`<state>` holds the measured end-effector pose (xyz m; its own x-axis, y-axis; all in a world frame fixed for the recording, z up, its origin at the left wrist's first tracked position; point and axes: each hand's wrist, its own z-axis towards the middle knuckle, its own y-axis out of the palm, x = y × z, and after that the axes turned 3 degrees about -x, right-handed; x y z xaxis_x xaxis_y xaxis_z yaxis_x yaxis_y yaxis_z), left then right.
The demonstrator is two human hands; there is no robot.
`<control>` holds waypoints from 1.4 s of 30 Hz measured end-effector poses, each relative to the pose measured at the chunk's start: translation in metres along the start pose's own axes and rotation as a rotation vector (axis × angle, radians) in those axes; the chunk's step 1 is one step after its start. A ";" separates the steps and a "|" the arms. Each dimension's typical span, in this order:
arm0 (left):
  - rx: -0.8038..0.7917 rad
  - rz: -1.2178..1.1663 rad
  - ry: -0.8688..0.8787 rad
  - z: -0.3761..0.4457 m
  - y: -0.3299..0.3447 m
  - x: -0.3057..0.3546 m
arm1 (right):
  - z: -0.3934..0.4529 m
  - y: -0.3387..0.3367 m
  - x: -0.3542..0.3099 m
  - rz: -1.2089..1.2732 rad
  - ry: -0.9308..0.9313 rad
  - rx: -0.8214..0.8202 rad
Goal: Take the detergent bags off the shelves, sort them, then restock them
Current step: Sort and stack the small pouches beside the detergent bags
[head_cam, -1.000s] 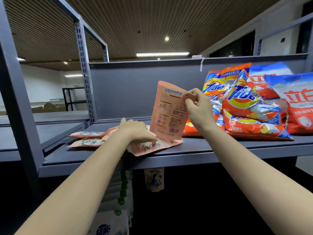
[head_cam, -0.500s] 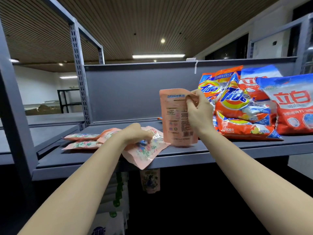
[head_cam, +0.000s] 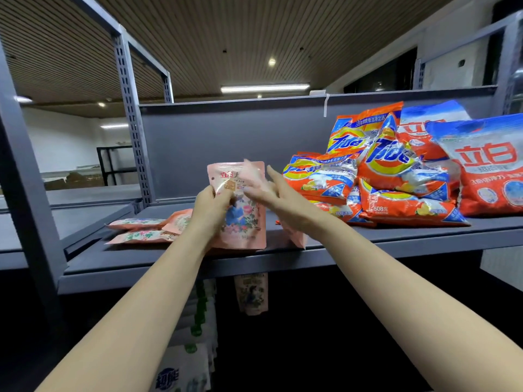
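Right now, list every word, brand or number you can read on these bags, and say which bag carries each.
"Tide": two upright orange bags.
"508": lying orange bag; the unit after it is blurred.
"立白": big red-and-blue bag; also the bag behind, partly hidden.
"立白": top of the pink pouch, partly covered by the left hand.
"超能": white bag on the lower shelf.
All small print: too blurred to read.

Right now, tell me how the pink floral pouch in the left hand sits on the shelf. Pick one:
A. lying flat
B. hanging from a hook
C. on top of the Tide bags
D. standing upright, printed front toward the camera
D: the left hand grips the pink floral pouch upright on the grey shelf, floral front toward the camera.
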<state>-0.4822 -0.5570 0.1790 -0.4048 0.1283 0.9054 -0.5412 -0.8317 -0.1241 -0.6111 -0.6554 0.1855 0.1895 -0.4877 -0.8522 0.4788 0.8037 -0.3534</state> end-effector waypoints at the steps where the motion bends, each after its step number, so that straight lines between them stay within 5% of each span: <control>1: 0.002 0.006 0.001 -0.001 -0.001 0.001 | 0.001 0.000 0.005 -0.004 0.019 -0.037; 9: 0.096 -0.058 0.046 -0.001 -0.002 -0.001 | 0.004 -0.012 0.030 -0.044 0.142 0.002; 17: 0.196 -0.112 0.068 -0.010 -0.008 -0.009 | -0.004 -0.029 0.030 0.005 0.022 0.043; 24: 0.442 -0.277 0.116 -0.040 -0.011 -0.010 | -0.037 -0.027 0.039 0.154 -0.170 0.187; 29: 0.712 -0.502 0.218 -0.077 -0.008 -0.008 | -0.075 -0.029 0.058 0.239 -0.121 0.164; 36: 0.726 -0.342 0.254 -0.133 0.014 -0.053 | -0.117 -0.032 0.094 0.108 0.081 -0.037; 42: 0.596 -0.232 0.083 -0.175 0.039 -0.106 | -0.131 -0.025 0.147 -0.061 0.253 -0.028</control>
<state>-0.5896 -0.5083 0.0075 -0.3950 0.3619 0.8444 -0.1284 -0.9319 0.3393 -0.7073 -0.7028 0.0190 -0.0610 -0.4376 -0.8971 0.4580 0.7863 -0.4147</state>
